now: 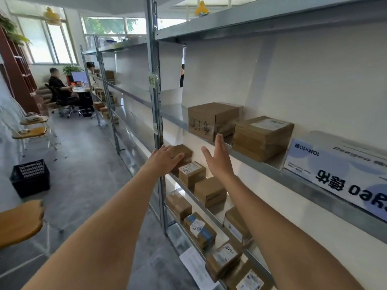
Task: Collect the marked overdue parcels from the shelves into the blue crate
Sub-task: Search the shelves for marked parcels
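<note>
Grey metal shelves (261,164) along a white wall, concrete floor. Left hand (165,159) with straight fingers, holding nothing, in front of a small brown box (184,150) on the lower shelf. Right hand (218,158) flat, also released, just below a marked brown box (211,120). Dark crate (30,177) on floor, well apart at left.

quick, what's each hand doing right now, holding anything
Left hand: open, fingers straight, holding nothing, in front of a small brown parcel.
Right hand: open, fingers straight, holding nothing, raised near the shelf edge.
</note>
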Demonstrator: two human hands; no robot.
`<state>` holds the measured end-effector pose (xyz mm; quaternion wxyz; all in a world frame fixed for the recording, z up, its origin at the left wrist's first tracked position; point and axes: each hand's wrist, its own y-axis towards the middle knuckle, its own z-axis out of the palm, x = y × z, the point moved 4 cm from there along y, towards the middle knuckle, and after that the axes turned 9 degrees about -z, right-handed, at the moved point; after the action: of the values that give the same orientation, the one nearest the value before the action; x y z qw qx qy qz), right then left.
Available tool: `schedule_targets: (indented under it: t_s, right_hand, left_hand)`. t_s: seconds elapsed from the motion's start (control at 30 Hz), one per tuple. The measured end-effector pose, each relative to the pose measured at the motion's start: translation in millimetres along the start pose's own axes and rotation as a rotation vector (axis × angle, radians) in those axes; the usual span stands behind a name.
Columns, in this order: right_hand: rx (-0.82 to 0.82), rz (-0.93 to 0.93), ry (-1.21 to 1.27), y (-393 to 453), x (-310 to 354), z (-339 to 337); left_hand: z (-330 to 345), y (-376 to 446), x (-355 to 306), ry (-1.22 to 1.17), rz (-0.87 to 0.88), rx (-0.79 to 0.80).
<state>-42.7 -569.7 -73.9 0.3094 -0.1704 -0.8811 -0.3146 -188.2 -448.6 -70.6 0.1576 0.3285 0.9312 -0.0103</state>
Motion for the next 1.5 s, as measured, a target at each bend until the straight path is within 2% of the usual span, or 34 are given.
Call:
schedule_targets:
  t_s: [0.07,0.13,0.23,0.3,0.43,0.6,0.83,1.03,1.13,1.27,1.5]
  right_hand:
    - [-0.029,-0.012,0.002,17.7,-5.5,7.2]
    - [-0.082,-0.012,-0.016,33.5,-13.0,13.3]
    - [-0.230,0.006,-0.003,54.4,-25.2,17.3]
    - [-0.352,0.028,0.037,65.5,-34.3,16.6]
    - [-0.534,0.064,0.095,81.8,-43.6,17.8]
    - [-0.836,0.185,0.268,98.0,-32.8,17.2]
    - [-0.837,0.352,0.181,105.1,-28.8,32.4]
    - [-0.845,0.373,0.167,106.9,-9.6,32.7]
    - [-0.904,0.360,0.168,113.3,5.1,23.0]
    - [-1.015,0.311,0.234,122.4,29.4,-5.0]
    - [-0.929,0.304,0.358,143.7,53.4,-27.2]
  left_hand:
    - [0.6,35.2,-2.2,-0.023,0.005,0.020]
    - [1.7,63.7,-8.7,-0.073,0.043,-0.025]
    - [-4.3,98.8,-13.0,-0.438,0.020,-0.171]
    - [-8.0,122.6,-17.9,-0.571,0.044,-0.213]
    - [-1.4,177.5,-25.8,-0.818,0.125,-0.106]
    - [3.0,207.4,-48.0,-0.962,0.383,-0.089]
    - [14.4,216.8,-47.5,-1.194,0.407,0.119]
    - [1.3,223.8,-41.4,-1.243,0.487,0.122]
    - [-11.7,226.0,-37.6,-1.362,0.401,0.134]
    - [-47.7,236.5,-44.5,-1.629,0.350,0.315]
    - [-91.2,234.5,-64.6,-1.570,0.454,0.554]
